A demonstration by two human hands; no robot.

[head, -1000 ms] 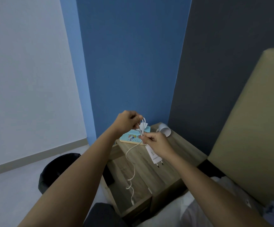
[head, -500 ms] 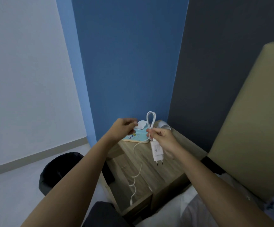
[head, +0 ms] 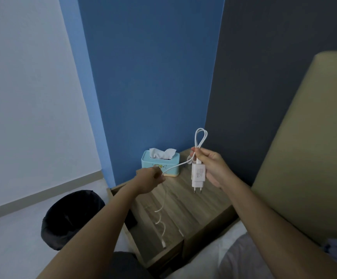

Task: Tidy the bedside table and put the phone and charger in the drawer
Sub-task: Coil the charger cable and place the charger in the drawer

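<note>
Tissue box point(head: 160, 165): light blue, tan base, white tissue sticking up from the top slot. Stands at the back of the wooden tabletop, against the blue wall point(head: 151, 77). Bin point(head: 70, 217): black, round, on the pale floor to the left of the table, below a white wall with a grey skirting strip. Headboard point(head: 308, 158): tan, padded, at right. Dark grey wall behind it.

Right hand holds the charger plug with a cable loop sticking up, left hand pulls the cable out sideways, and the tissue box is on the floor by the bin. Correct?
One error: the tissue box stands on the bedside table, at its back against the blue wall, not on the floor by the bin. The head view shows it. The rest holds: right hand holds the charger plug with the loop up, left hand pulls the cable sideways.
</note>
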